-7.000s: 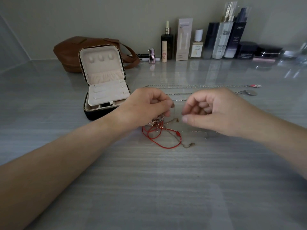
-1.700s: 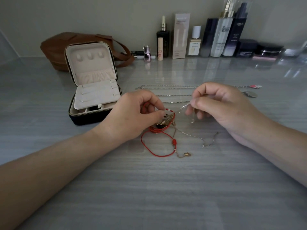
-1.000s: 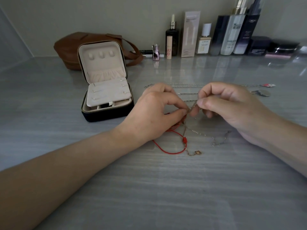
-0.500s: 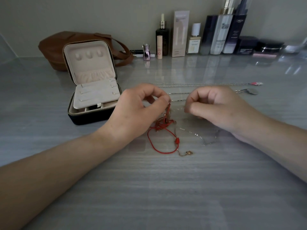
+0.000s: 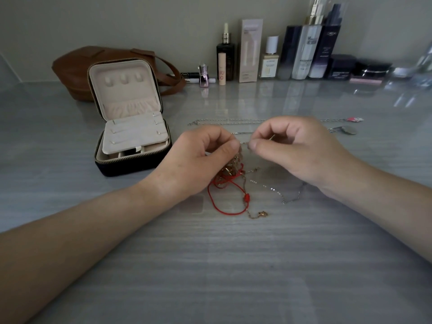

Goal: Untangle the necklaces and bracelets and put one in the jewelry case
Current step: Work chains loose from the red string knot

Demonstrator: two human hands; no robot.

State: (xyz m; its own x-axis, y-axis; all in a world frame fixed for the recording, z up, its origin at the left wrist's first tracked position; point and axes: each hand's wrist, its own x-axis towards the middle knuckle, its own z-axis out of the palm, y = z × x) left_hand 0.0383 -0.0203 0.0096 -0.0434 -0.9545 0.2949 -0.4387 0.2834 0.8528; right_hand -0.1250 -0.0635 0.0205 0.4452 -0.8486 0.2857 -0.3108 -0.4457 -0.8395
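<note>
The gray table point(image 5: 210, 265) was big and shiny. A brown bag point(image 5: 74, 71) sat far back on the left. The jewelry case point(image 5: 133, 139) stood open just in front of it, lid up. Bottles point(image 5: 301, 52) stood in a row by the far wall. My left hand point(image 5: 198, 157) pinched the top of the tangle point(image 5: 231, 169), right of the case. My right hand point(image 5: 297, 148) pinched a thin strand point(image 5: 244, 143) just beside it. Two long necklaces point(image 5: 233, 122) lay straight past my hands. A red cord point(image 5: 222, 202) hung from the tangle onto the table. A silver chain point(image 5: 275, 191) lay near it.
</note>
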